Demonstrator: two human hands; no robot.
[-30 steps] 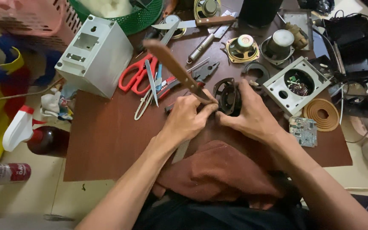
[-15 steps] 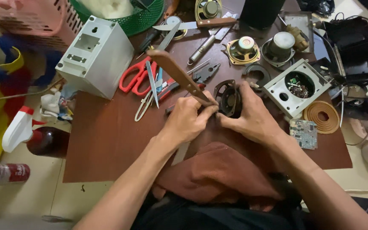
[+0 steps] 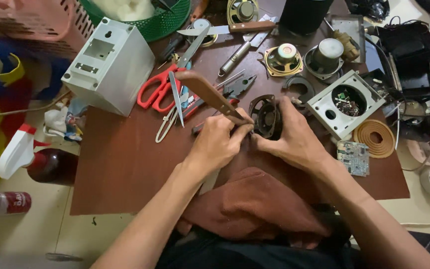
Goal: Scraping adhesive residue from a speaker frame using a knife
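Note:
My left hand grips a tool with a long brown wooden handle that slants up and to the left; its working end is hidden between my fingers. My right hand holds a dark round speaker frame tilted on edge on the brown table. The tool's tip meets the lower left of the frame, where both hands come together. A brown cloth lies under my wrists at the near table edge.
Red-handled scissors, slim snips and pliers lie behind my left hand. A white plastic box stands at the left. Small speakers, a white square housing, a tan ring and a circuit board crowd the right.
The wooden handle has tipped slightly lower and further left. Both hands stay pressed together at the speaker frame.

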